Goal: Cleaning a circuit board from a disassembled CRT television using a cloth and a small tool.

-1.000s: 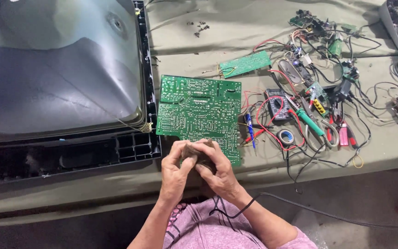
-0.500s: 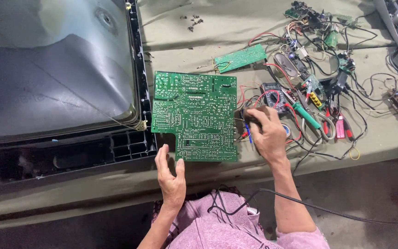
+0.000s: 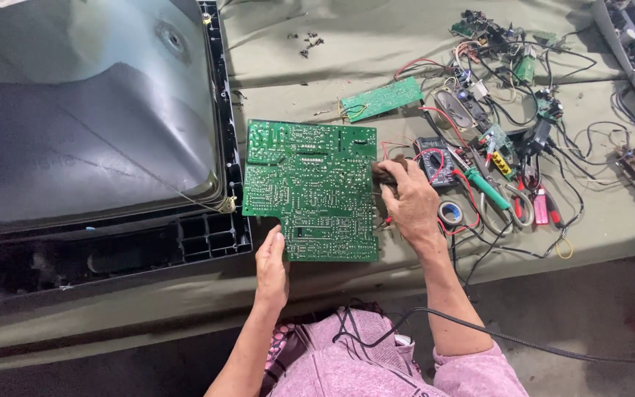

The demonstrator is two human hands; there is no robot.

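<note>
the green circuit board point(image 3: 310, 189) lies flat mid-desk, its left edge hard against the black frame point(image 3: 223, 147) of the big tube set, so no hand passes there. the left hand point(image 3: 271, 266) covers its near corner, the right hand point(image 3: 408, 200) its right edge. right of that, a multimeter point(image 3: 435, 163), tape roll point(image 3: 450, 214), pliers and tangled wires point(image 3: 508, 198) crowd the desk point(image 3: 295, 66). bare cloth lies beyond the board (a few loose screws point(image 3: 306, 43) aside) and along the near edge.

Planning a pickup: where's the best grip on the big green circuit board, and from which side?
Pinch the circuit board at its near bare edge, coming from the person's side. It lies flat, solder side up; the left hand already rests at that notched corner, while the right hand and wires crowd the right edge.
</note>
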